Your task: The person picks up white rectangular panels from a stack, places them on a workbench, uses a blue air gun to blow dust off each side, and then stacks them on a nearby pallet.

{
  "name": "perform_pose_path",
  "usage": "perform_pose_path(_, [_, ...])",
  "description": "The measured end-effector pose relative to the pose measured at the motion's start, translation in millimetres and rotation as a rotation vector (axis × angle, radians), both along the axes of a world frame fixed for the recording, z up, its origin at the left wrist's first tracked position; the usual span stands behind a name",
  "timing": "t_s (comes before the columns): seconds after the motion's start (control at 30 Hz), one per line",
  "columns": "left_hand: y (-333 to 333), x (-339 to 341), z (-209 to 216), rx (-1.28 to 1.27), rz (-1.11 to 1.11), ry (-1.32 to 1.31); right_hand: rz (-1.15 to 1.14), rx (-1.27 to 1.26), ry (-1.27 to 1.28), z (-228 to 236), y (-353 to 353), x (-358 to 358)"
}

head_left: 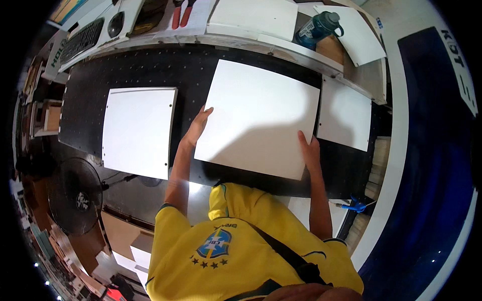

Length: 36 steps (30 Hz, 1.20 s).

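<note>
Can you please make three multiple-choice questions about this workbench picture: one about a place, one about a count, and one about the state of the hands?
1. Where is the blue bottle?
A. on the far shelf behind the black table
B. on the middle board
C. on the floor by the fan

2. How many white boards lie on the black table?
A. one
B. three
C. five

3. What are the two hands doing?
A. hanging in the air
B. holding the red pliers
C. resting on the middle board's edges

Answers: 1 A, it lies on the shelf at the top. 2 B, a left board, middle board and right board. 3 C, left hand and right hand touch its sides.
</note>
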<state>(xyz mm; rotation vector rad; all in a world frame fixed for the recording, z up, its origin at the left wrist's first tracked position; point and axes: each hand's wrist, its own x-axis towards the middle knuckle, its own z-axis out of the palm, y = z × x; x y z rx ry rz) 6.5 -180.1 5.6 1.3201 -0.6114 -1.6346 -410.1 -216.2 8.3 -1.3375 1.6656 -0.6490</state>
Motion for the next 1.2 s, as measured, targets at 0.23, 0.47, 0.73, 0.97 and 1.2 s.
perform_pose_path(0.23, [-4.8, -6.5, -12.5, -0.037, -0.043, 0.088, -0.032, 0.003, -0.076, -10.4, 2.8, -12.9])
perform_pose_path(0.47, [-31.1, 4.5, 10.8, -0.218, -0.232, -0.264, -0.073, 0.127, -0.183, 1.5, 5.7, -14.5])
perform_pose_path(0.73, [-166.8, -81.1, 33.1, -0.852, -0.623, -1.538, -0.288, 0.047, -0.275, -12.3, 128.5, -8.3])
perform_pose_path(0.97, [-260.1, -220.8, 42.1, -0.554, -1.18, -1.263, -0.666, 0.226, -0.725, -15.6, 195.7, 56.3])
perform_pose_path(1.2, [-276.6, -238.8, 45.2, -0.498, -1.298, -1.187, -0.661, 0.334, -0.699, -9.7, 168.9, 55.2])
